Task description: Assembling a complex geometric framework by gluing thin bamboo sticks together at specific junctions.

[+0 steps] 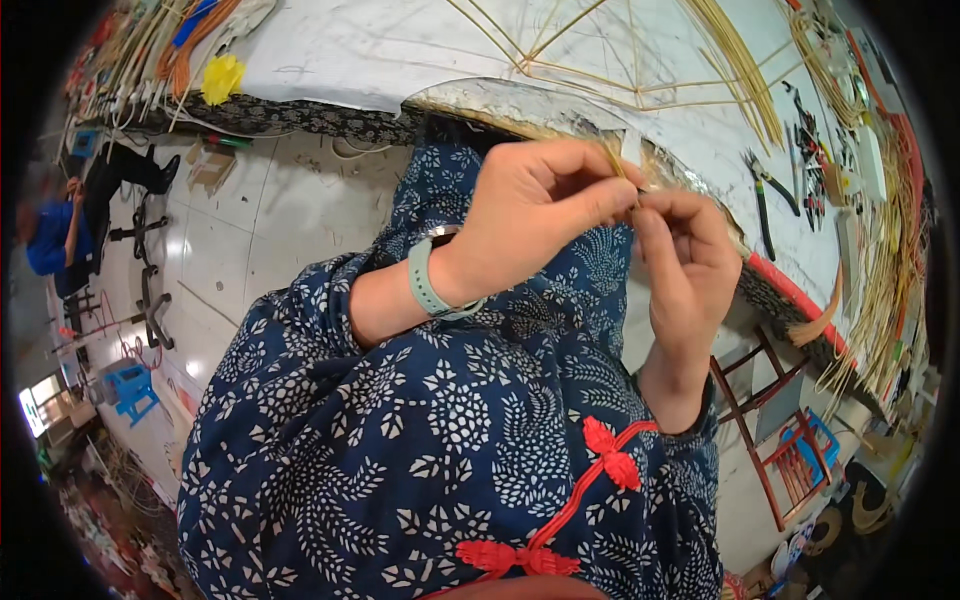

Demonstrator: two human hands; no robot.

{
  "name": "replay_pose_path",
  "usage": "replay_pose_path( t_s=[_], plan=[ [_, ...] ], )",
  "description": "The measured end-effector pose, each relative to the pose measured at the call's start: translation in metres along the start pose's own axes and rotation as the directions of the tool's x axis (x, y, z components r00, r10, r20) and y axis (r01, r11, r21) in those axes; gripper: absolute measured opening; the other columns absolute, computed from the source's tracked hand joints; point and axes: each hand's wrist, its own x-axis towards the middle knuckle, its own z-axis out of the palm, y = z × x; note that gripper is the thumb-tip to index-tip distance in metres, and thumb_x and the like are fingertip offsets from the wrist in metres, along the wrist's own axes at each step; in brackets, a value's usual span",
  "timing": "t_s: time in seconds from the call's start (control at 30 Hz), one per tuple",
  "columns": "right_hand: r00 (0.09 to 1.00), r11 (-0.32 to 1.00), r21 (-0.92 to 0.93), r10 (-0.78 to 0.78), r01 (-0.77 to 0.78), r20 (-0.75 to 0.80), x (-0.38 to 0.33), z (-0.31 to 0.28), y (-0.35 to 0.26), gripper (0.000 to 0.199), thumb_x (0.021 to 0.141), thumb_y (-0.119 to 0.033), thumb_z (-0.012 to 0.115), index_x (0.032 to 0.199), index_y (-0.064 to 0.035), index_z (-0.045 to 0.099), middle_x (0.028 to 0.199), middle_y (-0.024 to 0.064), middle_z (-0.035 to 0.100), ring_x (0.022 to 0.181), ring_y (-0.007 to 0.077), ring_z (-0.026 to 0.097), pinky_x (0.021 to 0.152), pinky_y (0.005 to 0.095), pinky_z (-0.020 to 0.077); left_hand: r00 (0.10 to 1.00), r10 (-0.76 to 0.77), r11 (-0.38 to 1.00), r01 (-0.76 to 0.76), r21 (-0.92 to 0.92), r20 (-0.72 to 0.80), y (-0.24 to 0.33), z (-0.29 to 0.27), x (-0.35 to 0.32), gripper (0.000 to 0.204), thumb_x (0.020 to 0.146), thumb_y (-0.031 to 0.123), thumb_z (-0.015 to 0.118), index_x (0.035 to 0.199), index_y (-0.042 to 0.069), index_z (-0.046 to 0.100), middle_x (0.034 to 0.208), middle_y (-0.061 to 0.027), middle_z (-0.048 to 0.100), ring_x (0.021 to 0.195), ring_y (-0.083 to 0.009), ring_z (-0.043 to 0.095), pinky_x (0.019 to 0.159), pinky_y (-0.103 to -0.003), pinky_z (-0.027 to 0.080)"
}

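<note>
My left hand (530, 205), with a pale green watch band (424, 280) on its wrist, is closed in a pinch on a thin yellowish bamboo strip (613, 158). The strip slants up between thumb and forefinger, and its lower end comes down to the other hand. Close beside it on the right, my right hand (690, 265) pinches thumb and forefinger together at that end. The fingertips almost meet, and a small dark bit shows between them. Both hands are raised above my lap, at the near edge of the worktable (340, 60).
On the table lie a frame of thin sticks (525, 66), a bundle of bamboo strips (735, 60), cutting pliers (765, 200) and more hand tools (810, 170). A yellow paper flower (222, 78) sits at the left. Below right stands a wooden chair (760, 420). Another person (60, 235) sits far left.
</note>
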Motion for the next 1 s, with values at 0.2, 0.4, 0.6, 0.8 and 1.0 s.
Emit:
replay_pose_path(
  t_s=[0.2,0.4,0.6,0.8,1.0],
  plan=[
    [0.998,0.988,-0.141,-0.064,0.061,-0.013,0.005,0.005,-0.001,0.007,0.084,0.002,0.059,0.091,0.0038,0.058,0.079,0.001,0.059,0.066,0.0023,0.05,0.058,0.0151,0.0401,0.998,0.01,0.998,-0.013,-0.061,-0.054,0.008,-0.008,0.003,0.016,0.085,0.0,0.056,0.099,-0.007,0.061,0.087,-0.0107,0.065,0.076,-0.0125,0.062,0.071,-0.024,0.052],
    [0.993,0.989,-0.11,-0.108,0.103,-0.036,0.011,0.015,-0.004,0.003,0.083,0.003,0.058,0.087,0.0033,0.058,0.077,0.0012,0.059,0.063,0.0027,0.05,0.057,0.0158,0.0409,0.999,0.015,1.0,-0.014,0.013,-0.048,0.008,-0.005,0.001,0.017,0.086,0.001,0.056,0.1,-0.006,0.061,0.088,-0.0111,0.065,0.078,-0.0121,0.062,0.072,-0.023,0.052],
    [0.985,0.978,-0.144,-0.159,0.149,-0.061,0.011,0.014,-0.001,0.003,0.082,0.003,0.059,0.084,0.002,0.058,0.075,0.0006,0.059,0.062,0.0026,0.05,0.053,0.017,0.0404,0.997,-0.014,0.997,0.008,-0.079,-0.071,0.009,-0.002,0.003,0.016,0.085,0.0,0.056,0.1,-0.006,0.061,0.088,-0.0107,0.064,0.079,-0.0133,0.062,0.072,-0.025,0.053],
    [0.94,0.871,-0.4,-0.337,0.286,-0.061,0.011,0.014,-0.001,0.006,0.078,0.002,0.062,0.081,-0.0003,0.058,0.07,0.0014,0.056,0.056,0.0043,0.05,0.047,0.0181,0.0377,0.998,-0.016,0.994,0.009,-0.109,-0.062,0.008,-0.003,0.005,0.011,0.084,-0.002,0.056,0.095,-0.005,0.057,0.087,-0.0084,0.062,0.08,-0.0154,0.063,0.072,-0.028,0.054],
    [0.948,0.894,-0.367,-0.306,0.256,-0.083,0.011,0.011,-0.001,0.006,0.077,0.002,0.063,0.08,-0.0011,0.059,0.069,0.0024,0.056,0.053,0.005,0.049,0.047,0.0175,0.0372,1.0,-0.008,0.995,0.006,-0.103,-0.022,0.006,-0.003,0.007,0.007,0.084,-0.002,0.057,0.091,-0.004,0.056,0.087,-0.0075,0.06,0.079,-0.0156,0.063,0.072,-0.028,0.054]
  ],
)
